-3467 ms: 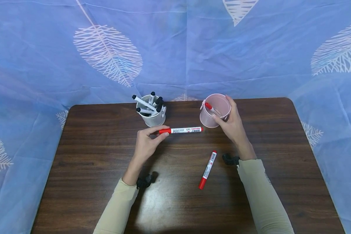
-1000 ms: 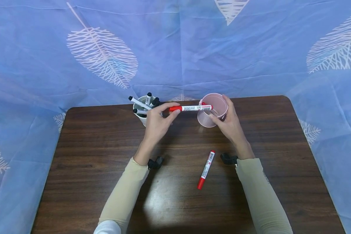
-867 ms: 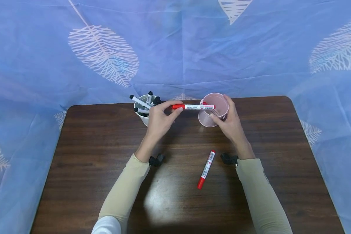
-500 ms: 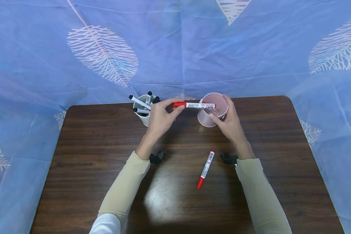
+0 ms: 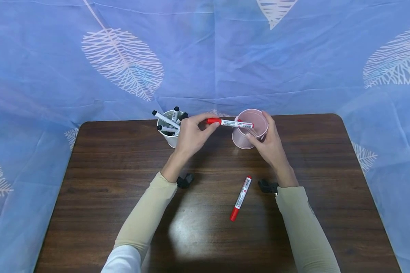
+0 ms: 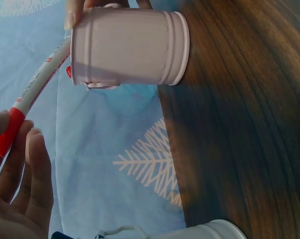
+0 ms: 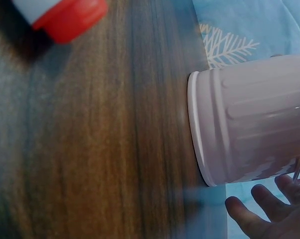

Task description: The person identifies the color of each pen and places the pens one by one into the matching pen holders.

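With thumb and fingers, my left hand pinches the red cap of a whiteboard marker. The marker lies nearly level, its far end over the mouth of a pink bucket. In the left wrist view, the marker slants up to the bucket's rim. My right hand holds the pink bucket at its right side, thumb at the front; the bucket stands upright on the table. Another red marker leans inside it, partly hidden. A further red marker lies on the table between my forearms.
A white bucket with several black-capped markers stands at the back left, partly behind my left hand. The dark wooden table ends just behind both buckets, where a blue leaf-print cloth hangs.
My left hand has carried the red marker up and to the right, from in front of the buckets to over the pink bucket's mouth. My right hand stays on the pink bucket.
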Motion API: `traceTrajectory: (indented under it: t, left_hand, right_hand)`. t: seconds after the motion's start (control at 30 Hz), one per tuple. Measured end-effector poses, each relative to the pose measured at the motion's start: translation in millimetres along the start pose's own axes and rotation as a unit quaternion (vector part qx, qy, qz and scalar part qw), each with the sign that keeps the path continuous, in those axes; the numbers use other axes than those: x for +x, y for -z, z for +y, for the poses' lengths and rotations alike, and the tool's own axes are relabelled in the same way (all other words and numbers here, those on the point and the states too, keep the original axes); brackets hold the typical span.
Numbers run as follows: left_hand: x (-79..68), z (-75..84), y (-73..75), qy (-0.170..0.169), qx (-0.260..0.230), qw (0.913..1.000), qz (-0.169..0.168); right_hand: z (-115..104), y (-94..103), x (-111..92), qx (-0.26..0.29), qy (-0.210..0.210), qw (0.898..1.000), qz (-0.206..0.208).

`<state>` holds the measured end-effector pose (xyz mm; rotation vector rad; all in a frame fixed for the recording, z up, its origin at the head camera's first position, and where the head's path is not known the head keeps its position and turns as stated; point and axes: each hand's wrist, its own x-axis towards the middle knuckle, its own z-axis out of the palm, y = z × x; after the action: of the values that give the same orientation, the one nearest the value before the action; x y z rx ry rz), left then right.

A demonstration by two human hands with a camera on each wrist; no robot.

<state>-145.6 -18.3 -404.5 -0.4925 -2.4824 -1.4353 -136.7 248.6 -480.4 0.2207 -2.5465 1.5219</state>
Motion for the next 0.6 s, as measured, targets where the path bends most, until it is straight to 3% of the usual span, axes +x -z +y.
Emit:
traceTrajectory:
  t: [0.27,0.6]
  left_hand:
    - [6.3,3.2,-1.1,-0.028,0.040,0.9987,-0.014]
    - [20.4,14.4,-4.3,-0.048,0.127,0.9882,-0.072]
  right_hand:
    - [-0.4,0.2,0.4,0.000,-0.001,1.000,0.000]
    - [-0.1,1.0,0.4,-0.001,0.002,1.000,0.000]
